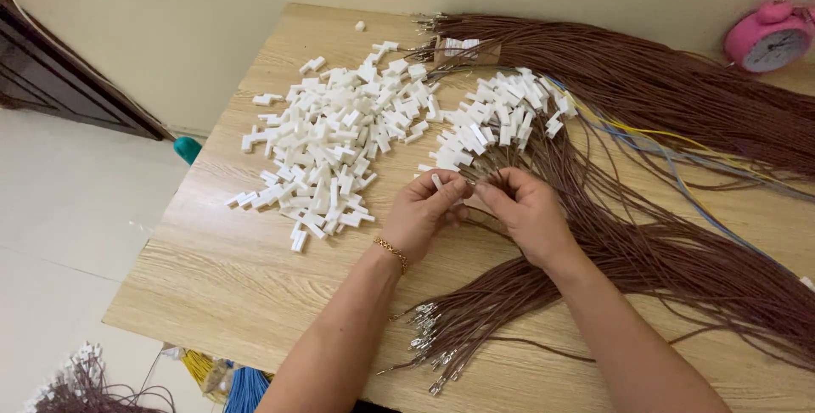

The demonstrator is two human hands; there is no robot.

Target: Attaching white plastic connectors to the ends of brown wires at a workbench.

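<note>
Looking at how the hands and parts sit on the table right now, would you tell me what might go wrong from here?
The left hand pinches a small white connector while the right hand grips a brown wire; a slip might drop it into the loose connector pile. The brown wire bundles overlap, so pulling one could snag others. Some connectors lie toward the table edge and may get knocked off.

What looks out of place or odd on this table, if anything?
Little stands out. One white connector lies alone near the table's far edge, apart from the main pile of white connectors. The brown wires sprawl loosely but look undamaged. The left hand pinches a connector beside the right hand.
</note>
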